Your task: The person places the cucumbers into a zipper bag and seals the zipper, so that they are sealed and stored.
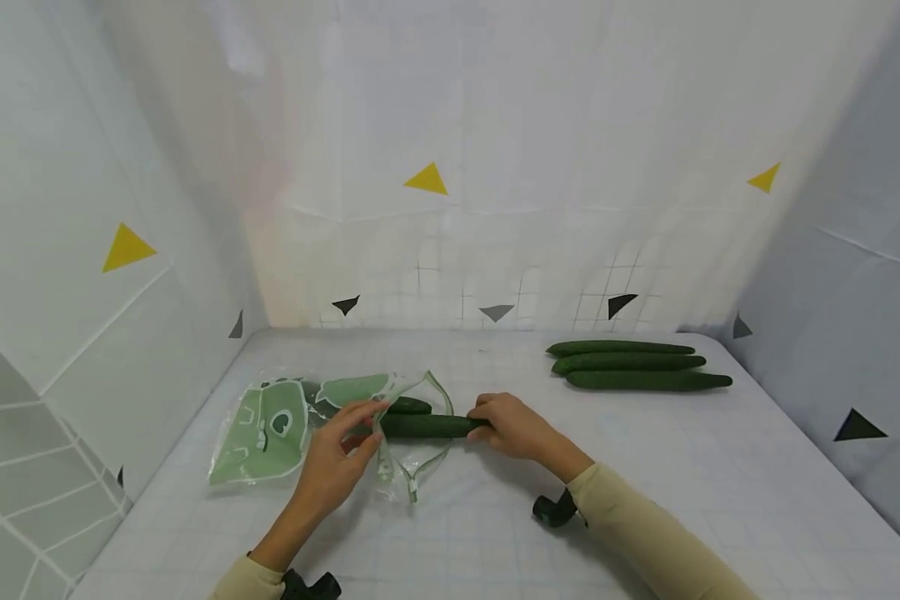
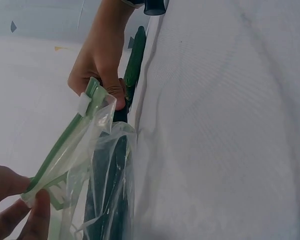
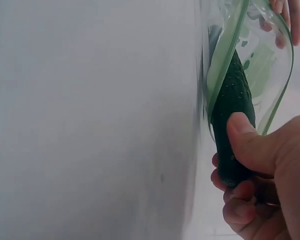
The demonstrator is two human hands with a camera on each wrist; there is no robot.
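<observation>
A clear zip bag with green print lies on the left half of the table, its green-edged mouth spread toward the right. My left hand pinches the bag's upper rim between thumb and fingers. With my right hand I grip the near end of a dark green cucumber; its other end is inside the bag. Another cucumber lies behind it, within the bag. In the left wrist view, a white slider sits on the green zip strip. The bag's printed side hides part of what is inside.
Three more cucumbers lie side by side at the back right of the table. White cloth walls with yellow and dark triangles close off the back and both sides. Small black cameras are worn on both wrists.
</observation>
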